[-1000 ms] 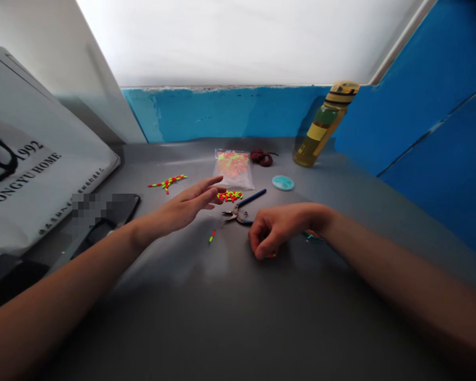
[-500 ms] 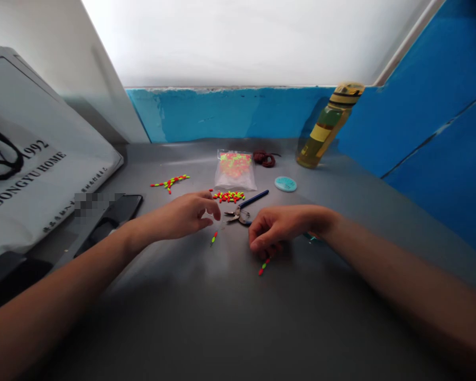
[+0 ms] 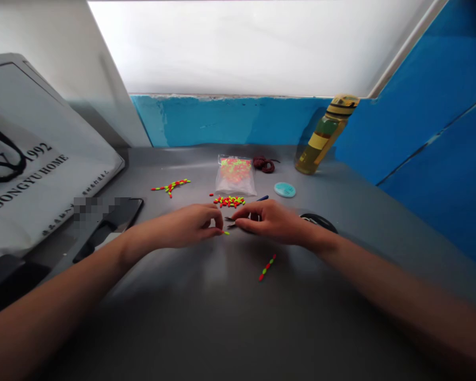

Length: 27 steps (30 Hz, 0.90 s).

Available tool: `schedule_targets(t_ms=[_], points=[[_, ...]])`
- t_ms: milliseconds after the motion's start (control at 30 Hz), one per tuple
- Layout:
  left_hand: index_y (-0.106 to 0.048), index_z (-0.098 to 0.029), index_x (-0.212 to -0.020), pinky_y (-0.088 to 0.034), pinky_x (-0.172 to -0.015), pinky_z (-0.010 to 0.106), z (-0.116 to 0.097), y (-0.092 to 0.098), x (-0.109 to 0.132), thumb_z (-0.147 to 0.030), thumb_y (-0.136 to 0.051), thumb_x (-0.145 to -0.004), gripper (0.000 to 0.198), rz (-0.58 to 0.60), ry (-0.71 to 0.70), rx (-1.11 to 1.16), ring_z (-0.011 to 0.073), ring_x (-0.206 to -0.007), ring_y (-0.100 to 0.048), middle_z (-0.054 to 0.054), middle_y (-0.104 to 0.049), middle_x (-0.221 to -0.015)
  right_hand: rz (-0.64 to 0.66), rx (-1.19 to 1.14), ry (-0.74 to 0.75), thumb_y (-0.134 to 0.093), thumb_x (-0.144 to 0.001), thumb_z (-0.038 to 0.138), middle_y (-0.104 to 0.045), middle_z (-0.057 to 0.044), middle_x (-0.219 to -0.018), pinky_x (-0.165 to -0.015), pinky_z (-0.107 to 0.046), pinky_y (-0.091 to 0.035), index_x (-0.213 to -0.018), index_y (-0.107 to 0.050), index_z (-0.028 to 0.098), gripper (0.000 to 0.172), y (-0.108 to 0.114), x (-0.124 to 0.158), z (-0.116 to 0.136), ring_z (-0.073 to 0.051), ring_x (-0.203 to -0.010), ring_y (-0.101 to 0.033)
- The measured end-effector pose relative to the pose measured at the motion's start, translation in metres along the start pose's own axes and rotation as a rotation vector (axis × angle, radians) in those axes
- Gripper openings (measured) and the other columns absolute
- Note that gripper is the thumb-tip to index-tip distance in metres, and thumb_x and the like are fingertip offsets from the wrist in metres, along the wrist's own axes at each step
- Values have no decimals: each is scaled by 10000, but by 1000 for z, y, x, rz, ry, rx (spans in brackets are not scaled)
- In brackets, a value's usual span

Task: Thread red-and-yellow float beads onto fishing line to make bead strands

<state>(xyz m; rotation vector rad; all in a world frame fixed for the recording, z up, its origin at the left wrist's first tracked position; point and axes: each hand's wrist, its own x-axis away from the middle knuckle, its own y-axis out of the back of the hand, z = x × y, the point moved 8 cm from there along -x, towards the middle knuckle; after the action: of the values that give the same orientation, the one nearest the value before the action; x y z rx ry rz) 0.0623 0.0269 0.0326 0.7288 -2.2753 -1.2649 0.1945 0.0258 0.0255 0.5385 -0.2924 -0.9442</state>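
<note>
My left hand [image 3: 196, 225] is closed in a pinch at a short strand of red and yellow-green oval beads [image 3: 227, 233], mostly hidden by the fingertips. Facing it, my right hand [image 3: 264, 219] has thumb and fingers brought close together. It covers most of the pliers [image 3: 263, 198], whose jaws and a blue handle end show around it. What its fingertips pinch, if anything, is too small to make out. A row of red and yellow-green beads [image 3: 267, 268] lies on the table in front of my right hand. Behind both hands is a loose bead pile [image 3: 230, 201].
A clear bag of beads [image 3: 235, 175] lies behind the pile, beside brown cord [image 3: 265, 164]. Bead strands [image 3: 170, 187] lie left. To the right are a turquoise round disc [image 3: 284, 190], a black ring-shaped item [image 3: 321, 221] and a bottle [image 3: 319, 143]. A phone [image 3: 115, 225] and white bag [image 3: 35, 159] stand left.
My right hand has moved up and left from the front bead row to the pliers. My left hand has closed on the short bead strand, which lay loose below it.
</note>
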Motion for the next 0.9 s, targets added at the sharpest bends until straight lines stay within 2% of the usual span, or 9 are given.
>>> schedule_targets(t_ms=[67, 167, 400, 633, 767, 900], points=[[-682, -189, -996, -414, -653, 252, -1, 3, 1, -336, -523, -948, 223, -27, 29, 15, 143, -737, -604, 31, -699, -897, 28, 22, 48, -605, -913, 356, -675, -15, -803, -607, -253, -361, -1002, -743, 157, 258, -8, 1, 7, -113, -685, -526], [-684, -192, -992, -397, -628, 253, -4, 2, 1, -363, -522, -954, 239, -29, 22, 40, 136, -701, -596, 23, -708, -849, 77, -22, 47, -560, -944, 404, -617, 0, -732, -601, -258, -347, -908, -726, 141, 313, -17, 2, 8, -107, -651, -484], [-659, -182, -975, -396, -611, 250, -12, 3, 1, -331, -512, -964, 210, -120, -37, 44, 124, -673, -574, 23, -692, -830, 121, -61, 44, -592, -925, 396, -587, -2, -733, -607, -263, -335, -886, -713, 136, 289, -21, 2, 5, -115, -670, -470], [-664, -193, -973, -408, -627, 246, -16, 2, 0, -350, -543, -964, 198, -142, -82, 79, 118, -686, -580, 9, -688, -834, 137, -131, 6, -604, -894, 409, -587, -8, -713, -596, -259, -334, -829, -699, 129, 303, -21, -1, -1, -114, -655, -473], [-653, -190, -985, -415, -660, 259, -17, 1, -1, -340, -486, -984, 225, -125, -88, 5, 138, -736, -598, 28, -692, -875, 158, -169, -37, -622, -837, 320, -628, -11, -722, -581, -244, -341, -774, -691, 140, 203, -20, -1, -3, -105, -635, -487], [-613, -177, -988, -404, -667, 289, -3, 5, -1, -294, -453, -966, 199, -179, 7, -217, 175, -764, -605, 61, -681, -913, 239, -254, -120, -612, -772, 270, -603, 7, -641, -496, -225, -297, -717, -676, 145, 151, -22, 2, -9, -80, -534, -433]])
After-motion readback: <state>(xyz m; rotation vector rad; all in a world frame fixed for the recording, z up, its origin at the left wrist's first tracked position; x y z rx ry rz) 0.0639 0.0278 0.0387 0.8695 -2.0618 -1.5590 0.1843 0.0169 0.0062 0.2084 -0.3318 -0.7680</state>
